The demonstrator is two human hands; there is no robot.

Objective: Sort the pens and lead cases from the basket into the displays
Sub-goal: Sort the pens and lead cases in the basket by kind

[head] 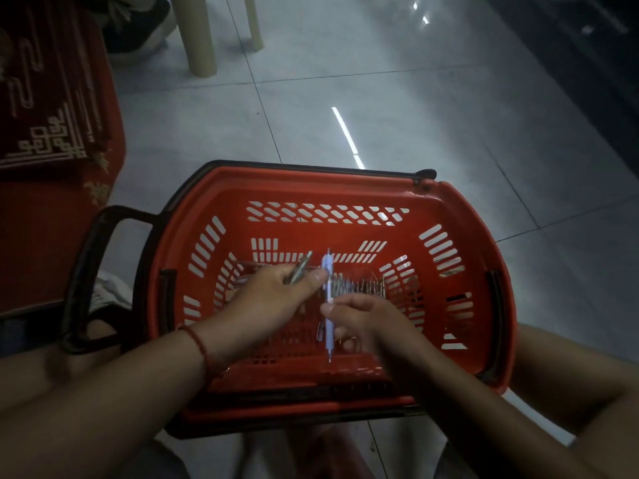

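A red plastic basket with slotted walls sits on the floor between my knees. Both hands are inside it. My left hand grips a greenish pen that sticks out past my fingers toward the far wall. My right hand pinches a light blue pen held upright, tip pointing toward me. My left thumb touches the blue pen near its top. Several more pens lie in a row on the basket floor behind my right hand, partly hidden.
The basket's dark handle hangs off its left side. A red box with gold patterns stands at the left. Beige plastic chair legs and a dark shoe are at the far side on the grey tiled floor.
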